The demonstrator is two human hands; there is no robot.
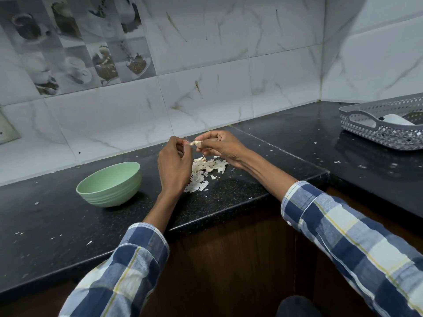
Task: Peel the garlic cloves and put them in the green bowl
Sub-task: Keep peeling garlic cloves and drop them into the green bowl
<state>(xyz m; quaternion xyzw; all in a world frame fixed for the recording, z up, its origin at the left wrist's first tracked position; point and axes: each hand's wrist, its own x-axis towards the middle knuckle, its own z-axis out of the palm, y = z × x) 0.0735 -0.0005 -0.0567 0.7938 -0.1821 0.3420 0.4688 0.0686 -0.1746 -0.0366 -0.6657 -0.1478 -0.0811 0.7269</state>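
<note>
The counter [240,191] is black stone with tiny light specks, and it bends round a corner. Little white bits lie all over it. Behind it the wall [206,88] has big shiny white tiles with gray veins, and some tiles on the left show gray pictures of cups. No words can be read anywhere.

The green bowl [109,184] is smooth and round, with ridges near its bottom. It sits on the counter.

Just right of the bowl is the left hand [175,167]. Its fingers are curled and pinch one end of a garlic clove [194,143]. The right hand [220,146] pinches the other end. The clove is held up in the air, right of the bowl.

Under the hands, right of the bowl, lies a heap of thin, papery white peels [203,172]. Far right of the bowl stands a gray plastic basket [384,129] with small holes. Both sleeves [354,236] are blue and white checked cloth.
</note>
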